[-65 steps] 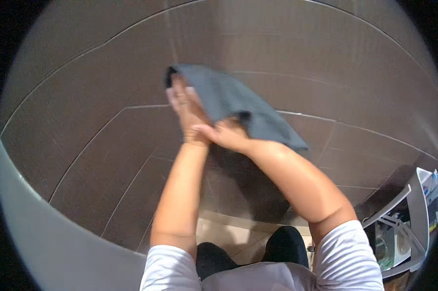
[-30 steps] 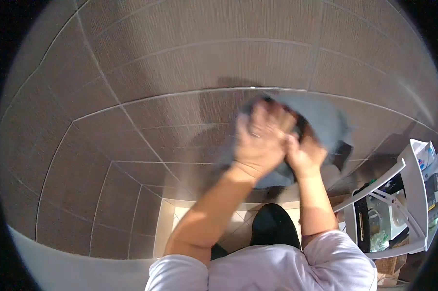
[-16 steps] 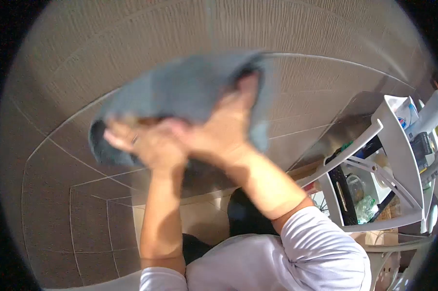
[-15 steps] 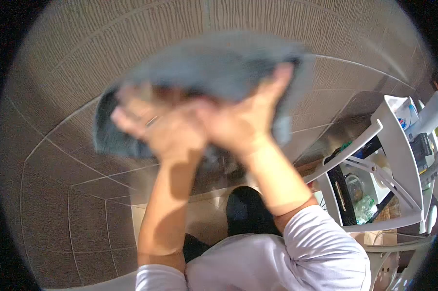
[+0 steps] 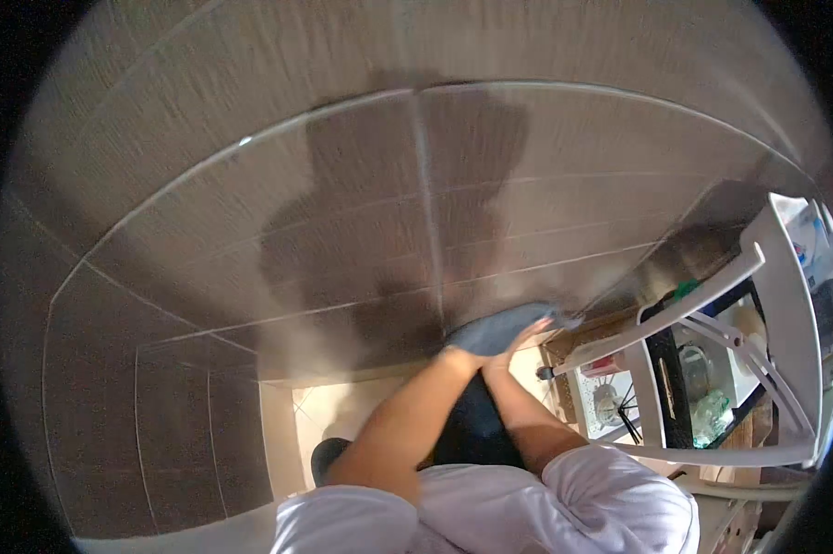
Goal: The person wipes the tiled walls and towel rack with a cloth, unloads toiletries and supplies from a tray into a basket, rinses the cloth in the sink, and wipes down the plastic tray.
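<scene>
Dark brown tiles with pale grout lines cover the wall [image 5: 185,277], which appears curved in this wide, downward head-camera view. A broad shadow [image 5: 389,212] falls across the middle of the wall. At its foot lies a beige tiled floor [image 5: 329,406], partly brightly lit.

Both of the person's arms reach down and forward from white short sleeves, their hands close together near the base of the wall. Between the hands and the wall is a blue-grey cloth [image 5: 495,332], bunched into a low, rounded shape. The left hand [image 5: 461,360] is at the cloth's lower left edge, its fingers hidden, so its grasp cannot be told. The right hand [image 5: 518,346] is against the cloth's right part, with fingers extended up along it; whether it grips the fabric cannot be told. Whether the cloth touches the wall is also unclear.

Below the hands, a dark trouser leg [image 5: 476,425] shows between the forearms.

At the right stands a white shelf unit [image 5: 795,286] with a small dark caster [image 5: 545,373] at its near left corner. Its shelves hold a black tray [image 5: 672,397], a clear container [image 5: 696,369] and crumpled greenish plastic [image 5: 710,411]. Lower down, thin black sticks [image 5: 627,420] fan out inside a white perforated basket [image 5: 578,392].
</scene>
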The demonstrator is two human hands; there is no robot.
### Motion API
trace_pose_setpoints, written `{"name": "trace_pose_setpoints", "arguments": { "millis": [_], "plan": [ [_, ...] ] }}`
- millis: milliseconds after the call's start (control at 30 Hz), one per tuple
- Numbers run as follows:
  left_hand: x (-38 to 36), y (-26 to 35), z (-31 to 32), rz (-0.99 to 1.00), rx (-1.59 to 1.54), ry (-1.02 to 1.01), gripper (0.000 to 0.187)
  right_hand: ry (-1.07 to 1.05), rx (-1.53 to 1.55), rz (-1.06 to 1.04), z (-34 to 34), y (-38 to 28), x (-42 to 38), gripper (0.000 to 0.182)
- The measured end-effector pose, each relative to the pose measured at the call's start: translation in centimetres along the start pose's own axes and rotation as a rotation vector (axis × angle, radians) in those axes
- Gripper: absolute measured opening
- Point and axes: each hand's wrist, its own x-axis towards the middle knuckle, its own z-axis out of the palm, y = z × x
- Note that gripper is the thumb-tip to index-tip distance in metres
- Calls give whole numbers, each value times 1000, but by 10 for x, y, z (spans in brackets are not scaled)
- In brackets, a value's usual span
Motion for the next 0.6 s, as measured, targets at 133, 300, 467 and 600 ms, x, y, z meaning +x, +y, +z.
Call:
{"name": "trace_pose_setpoints", "arguments": {
  "millis": [133,300,467,600],
  "plan": [
    [-93,24,-51,9,267,240,29,-293,665,34,-12,-68,-58,45],
    [-194,76,-137,-354,943,414,23,-394,595,-797,-92,-183,11,39],
    [-252,81,-218,-127,1575,1451,51,288,591,-1371,-162,-326,51,27],
    [-297,-15,-226,-490,1192,1690,52,167,661,-1586,-127,-381,13,45]
  ]
}}
